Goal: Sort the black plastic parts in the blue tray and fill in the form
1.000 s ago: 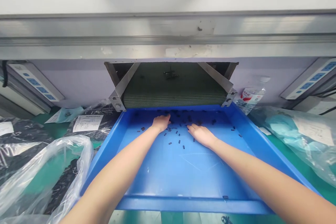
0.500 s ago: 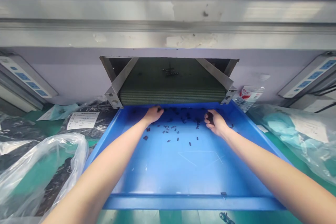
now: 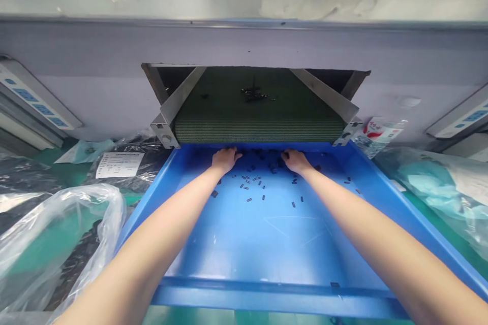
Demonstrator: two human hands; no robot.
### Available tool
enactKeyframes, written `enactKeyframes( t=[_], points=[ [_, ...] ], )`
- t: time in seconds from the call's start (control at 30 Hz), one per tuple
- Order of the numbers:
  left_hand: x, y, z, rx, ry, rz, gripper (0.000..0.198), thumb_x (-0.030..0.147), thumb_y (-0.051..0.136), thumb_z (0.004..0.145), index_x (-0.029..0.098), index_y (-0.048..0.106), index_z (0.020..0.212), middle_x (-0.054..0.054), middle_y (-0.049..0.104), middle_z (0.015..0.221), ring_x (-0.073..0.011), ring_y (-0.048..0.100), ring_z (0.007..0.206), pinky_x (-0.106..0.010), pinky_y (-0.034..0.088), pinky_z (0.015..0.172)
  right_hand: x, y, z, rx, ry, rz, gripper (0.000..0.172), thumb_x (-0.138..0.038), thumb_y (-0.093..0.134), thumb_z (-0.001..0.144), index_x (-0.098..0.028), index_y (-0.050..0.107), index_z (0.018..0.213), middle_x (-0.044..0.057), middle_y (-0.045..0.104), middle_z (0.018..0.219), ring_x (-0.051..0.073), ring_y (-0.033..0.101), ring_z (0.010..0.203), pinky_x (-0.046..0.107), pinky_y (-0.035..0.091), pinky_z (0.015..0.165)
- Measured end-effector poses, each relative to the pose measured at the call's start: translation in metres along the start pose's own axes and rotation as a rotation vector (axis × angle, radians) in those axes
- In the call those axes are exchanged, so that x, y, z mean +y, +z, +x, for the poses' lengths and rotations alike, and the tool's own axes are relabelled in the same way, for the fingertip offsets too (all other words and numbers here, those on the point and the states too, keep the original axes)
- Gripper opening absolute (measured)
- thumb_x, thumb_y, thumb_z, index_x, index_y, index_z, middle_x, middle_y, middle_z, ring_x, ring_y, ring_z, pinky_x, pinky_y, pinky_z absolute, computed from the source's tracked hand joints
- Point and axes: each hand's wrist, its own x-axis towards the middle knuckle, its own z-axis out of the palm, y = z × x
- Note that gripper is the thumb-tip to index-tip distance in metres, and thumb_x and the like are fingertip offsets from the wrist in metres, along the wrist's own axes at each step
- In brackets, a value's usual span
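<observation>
The left forearm (image 3: 152,249) and right forearm (image 3: 366,233) reach forward and angle inward over a shallow bright-blue plastic tray (image 3: 152,213), with the wrists low. The left grip (image 3: 225,160) and right grip (image 3: 296,161) sit palm-down near the tray's back edge, a little apart, the fingers loosely curled and neither clenched nor spread flat. Whether either grip is pinching anything cannot be told from this view.

Small black oblong pieces (image 3: 247,183) lie scattered over the back part of the tray. They are thickest around and between the two grips, and some touch the fingers. A few lie farther forward, and one small black piece (image 3: 334,284) sits on the tray's front lip, well away from both grips.

Behind the tray, a dark green woven conveyor belt (image 3: 259,122) comes out through an opening in a pale grey machine housing (image 3: 84,106), between two angled stainless-steel guide plates (image 3: 183,94). A small clump of black pieces (image 3: 253,94) lies on the belt.

To the left, a crumpled clear plastic bag (image 3: 84,213) lies near a black bagged bundle with a white label (image 3: 120,165). To the right are a bag of pale teal material (image 3: 434,183) and a clear plastic bottle (image 3: 377,132).
</observation>
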Motion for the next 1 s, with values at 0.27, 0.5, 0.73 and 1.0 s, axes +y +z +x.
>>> enactKeyframes(
  t=[0.27,0.5,0.73,1.0],
  points=[
    [0.002,0.004,0.008,-0.009,0.062,0.076,0.029,0.03,0.04,0.088,0.012,0.057,0.104,-0.013,0.063,0.1,-0.025,0.059,0.097,-0.032,0.045,0.084,-0.004,0.005,0.005,-0.007,0.022,0.176,0.009,-0.009,0.055,0.079,-0.013,0.053,0.071,0.008,0.06,0.082,0.02,0.057,0.087,0.034,0.046,0.077],
    [0.011,0.007,0.024,0.03,0.059,0.086,0.026,0.02,0.038,0.088,0.012,0.06,0.098,-0.01,0.063,0.103,-0.0207,0.059,0.095,-0.026,0.046,0.08,0.006,-0.018,-0.005,0.048,0.116,0.522,0.024,-0.007,0.022,0.086,-0.018,0.037,0.071,0.005,0.057,0.07,0.009,0.049,0.05,0.018,0.029,0.036],
    [0.03,0.018,0.021,-0.013,0.092,0.162,0.031,0.024,0.045,0.086,0.011,0.051,0.113,-0.017,0.057,0.112,-0.0314,0.055,0.102,-0.042,0.046,0.083,0.014,-0.022,-0.011,-0.056,0.076,0.385,0.021,-0.026,0.054,0.081,-0.017,0.049,0.062,-0.001,0.047,0.053,0.01,0.044,0.045,0.02,0.029,0.039],
    [0.042,0.027,0.027,-0.029,0.253,0.103,0.026,0.023,0.036,0.09,0.01,0.051,0.108,-0.012,0.058,0.11,-0.0206,0.052,0.108,-0.028,0.039,0.094,0.003,-0.005,-0.009,-0.109,-0.007,0.244,0.025,-0.004,0.069,0.057,-0.018,0.05,0.048,0.001,0.049,0.057,0.022,0.054,0.078,0.03,0.041,0.074]
  ],
)
